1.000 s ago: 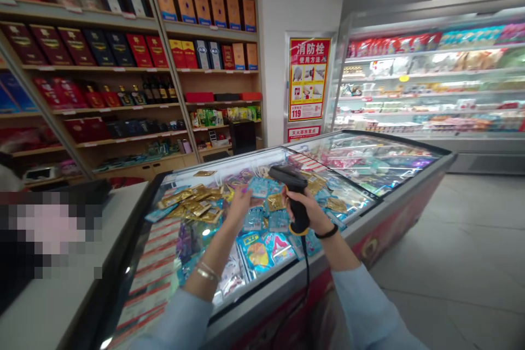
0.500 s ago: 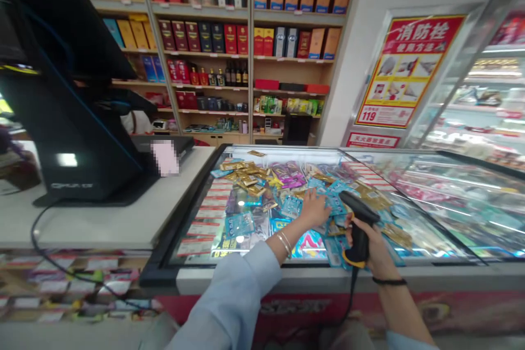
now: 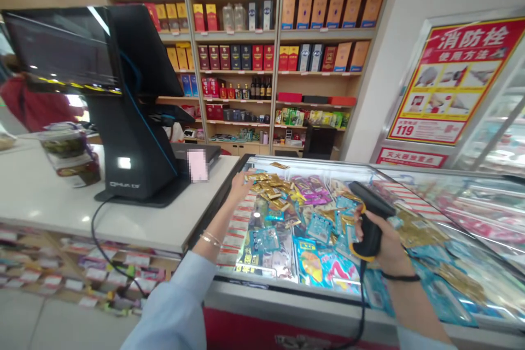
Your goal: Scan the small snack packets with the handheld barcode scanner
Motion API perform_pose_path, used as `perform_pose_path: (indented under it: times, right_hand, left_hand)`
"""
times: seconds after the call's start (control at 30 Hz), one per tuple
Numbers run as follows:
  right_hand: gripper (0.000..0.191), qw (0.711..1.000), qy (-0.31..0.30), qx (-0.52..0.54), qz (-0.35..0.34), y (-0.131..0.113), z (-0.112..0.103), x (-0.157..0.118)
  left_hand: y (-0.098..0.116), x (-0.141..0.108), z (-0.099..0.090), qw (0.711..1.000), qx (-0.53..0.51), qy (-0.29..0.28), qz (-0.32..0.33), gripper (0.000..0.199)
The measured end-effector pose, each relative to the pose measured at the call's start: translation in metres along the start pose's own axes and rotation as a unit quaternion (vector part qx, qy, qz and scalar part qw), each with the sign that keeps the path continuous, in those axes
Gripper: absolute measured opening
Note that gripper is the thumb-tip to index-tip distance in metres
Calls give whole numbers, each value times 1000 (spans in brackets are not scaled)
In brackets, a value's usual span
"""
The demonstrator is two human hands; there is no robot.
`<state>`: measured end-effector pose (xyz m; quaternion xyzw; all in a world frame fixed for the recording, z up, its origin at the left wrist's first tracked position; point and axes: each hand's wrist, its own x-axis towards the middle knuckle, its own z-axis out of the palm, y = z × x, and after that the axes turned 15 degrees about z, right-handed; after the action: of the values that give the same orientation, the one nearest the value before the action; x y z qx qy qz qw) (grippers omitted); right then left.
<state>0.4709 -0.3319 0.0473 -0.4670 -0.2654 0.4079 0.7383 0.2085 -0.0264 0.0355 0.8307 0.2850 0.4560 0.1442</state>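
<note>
My right hand (image 3: 385,240) is closed round the grip of a black and yellow barcode scanner (image 3: 371,219), held above the glass-topped freezer. A cord hangs from its base. My left hand (image 3: 238,190) reaches to the left end of the pile, touching or just beside the gold snack packets (image 3: 273,188). Its fingers are mostly hidden, so I cannot make out any grip. Purple packets (image 3: 309,191) lie near the gold ones. Blue packets (image 3: 320,228) spread across the middle of the glass, and larger gold packets (image 3: 422,229) lie right of the scanner.
A black checkout terminal (image 3: 139,120) stands on the white counter (image 3: 164,229) at left, with a filled tub (image 3: 71,153) beside it. The freezer's dark frame (image 3: 221,191) borders the counter. Shelves of boxed bottles (image 3: 235,57) line the back. A person in red (image 3: 36,101) is far left.
My left hand has moved left from the blue packets in the middle to the gold ones. The scanner stays in my right hand. The view has turned left.
</note>
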Motion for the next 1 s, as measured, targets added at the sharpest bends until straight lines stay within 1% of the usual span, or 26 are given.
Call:
perform_pose_path:
  times: [0.07, 0.1, 0.17, 0.27, 0.33, 0.4, 0.47, 0.53, 0.63, 0.7, 0.8, 0.9, 0.97, 1.0]
  right_hand:
    - [28, 999, -38, 9, 8, 10, 18, 16]
    - [28, 998, -59, 13, 16, 16, 26, 25]
    - [28, 994, -101, 20, 43, 33, 42, 40]
    - [30, 983, -146, 28, 104, 61, 59, 58]
    - [31, 976, -165, 28, 139, 79, 64, 63]
    - [31, 971, -176, 16, 161, 91, 65, 63]
    - [31, 970, -177, 3, 169, 96, 63, 61]
    - [32, 970, -174, 2, 167, 95, 61, 59]
    - [32, 971, -175, 13, 161, 89, 60, 58]
    - [32, 971, -174, 16, 162, 86, 61, 57]
    - [33, 972, -165, 13, 169, 86, 62, 57]
    - [33, 971, -156, 8, 182, 87, 62, 57]
    - [34, 971, -153, 6, 186, 86, 62, 56]
    - [34, 971, -152, 6, 186, 85, 63, 55]
  left_hand:
    - [-29, -13, -9, 999, 18, 25, -43, 28]
    - [-40, -19, -10, 997, 30, 26, -61, 29]
    - [-55, -26, -8, 994, 71, -3, -84, 32]
    - [-66, -30, 1, 986, 126, -63, -91, 34]
    - [-69, -30, 5, 979, 167, -90, -77, 36]
    - [-71, -31, 8, 965, 225, -126, -52, 36]
    - [-73, -32, 10, 945, 279, -169, -22, 35]
    - [-75, -33, 12, 932, 303, -198, 7, 36]
    - [-74, -33, 17, 922, 307, -229, 49, 42]
    - [-72, -32, 19, 920, 304, -241, 63, 45]
    - [-65, -33, 21, 924, 299, -229, 65, 44]
    - [-51, -37, 18, 940, 264, -205, 70, 37]
    - [-39, -39, 14, 949, 234, -205, 52, 29]
    - [-33, -39, 11, 951, 228, -205, 29, 27]
